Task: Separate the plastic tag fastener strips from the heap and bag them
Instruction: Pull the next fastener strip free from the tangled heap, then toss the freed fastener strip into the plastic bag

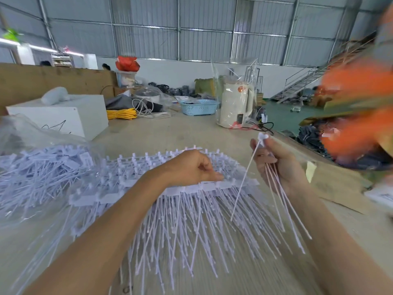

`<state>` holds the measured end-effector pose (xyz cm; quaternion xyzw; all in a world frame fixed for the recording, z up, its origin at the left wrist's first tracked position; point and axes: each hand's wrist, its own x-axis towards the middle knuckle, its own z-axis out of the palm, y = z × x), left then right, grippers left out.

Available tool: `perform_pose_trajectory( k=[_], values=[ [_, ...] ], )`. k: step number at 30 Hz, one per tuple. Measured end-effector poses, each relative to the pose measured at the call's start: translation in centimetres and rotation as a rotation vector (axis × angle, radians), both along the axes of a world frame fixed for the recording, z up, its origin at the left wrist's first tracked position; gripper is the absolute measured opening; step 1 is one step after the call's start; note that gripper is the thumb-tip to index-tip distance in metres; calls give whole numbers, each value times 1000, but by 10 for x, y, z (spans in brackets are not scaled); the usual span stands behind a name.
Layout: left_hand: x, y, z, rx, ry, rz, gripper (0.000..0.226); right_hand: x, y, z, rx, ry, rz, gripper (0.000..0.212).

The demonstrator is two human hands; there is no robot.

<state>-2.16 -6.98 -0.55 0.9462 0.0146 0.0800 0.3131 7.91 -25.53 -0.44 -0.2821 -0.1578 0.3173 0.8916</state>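
Nearest us, the thin tails of the white fastener strips [191, 226] fan toward the camera across the pale wood-grain tabletop [265, 279]; their flat heads line up farther back in rows. Our left hand [191, 167] rests on those heads, fingers curled, pinching at one near the front row. Our right hand [276, 165] is raised just right of the heap and grips a small bunch of separated strips [282, 194], heads up, tails hanging down. At left, a clear plastic bag [36, 167] lies on the tabletop, holding loose strips.

Farther back: white box [61, 116], yellow cord coil [122, 113], blue basket [198, 107], and a cream kettle [236, 105] inside a clear bag. The room is a hall with corrugated grey metal walls, green floor, and a metal stair at right. An orange blur fills the right edge. Markings on the kettle and box are not legible.
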Motion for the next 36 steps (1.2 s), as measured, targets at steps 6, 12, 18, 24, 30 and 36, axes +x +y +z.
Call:
perform_pose_trajectory(
  k=[6,12,18,24,30,36],
  values=[
    [-9,-37,15,-120,-113,-28,74,-5,0,3,165,92,95,23],
    [-10,-98,1,-453,19,-162,19,-19,15,-5,-402,-375,-584,23],
    [-12,-110,-1,-716,100,-132,27,-13,22,-2,-499,-528,-755,30],
    [-10,-97,4,-571,95,-5,18,-14,24,3,-604,-701,-760,14],
    [-25,-72,7,-540,28,123,23,-15,20,13,-629,-762,-730,37],
    [-60,-47,2,-557,-17,211,17,-64,68,13,-626,-971,-323,29]
  ],
)
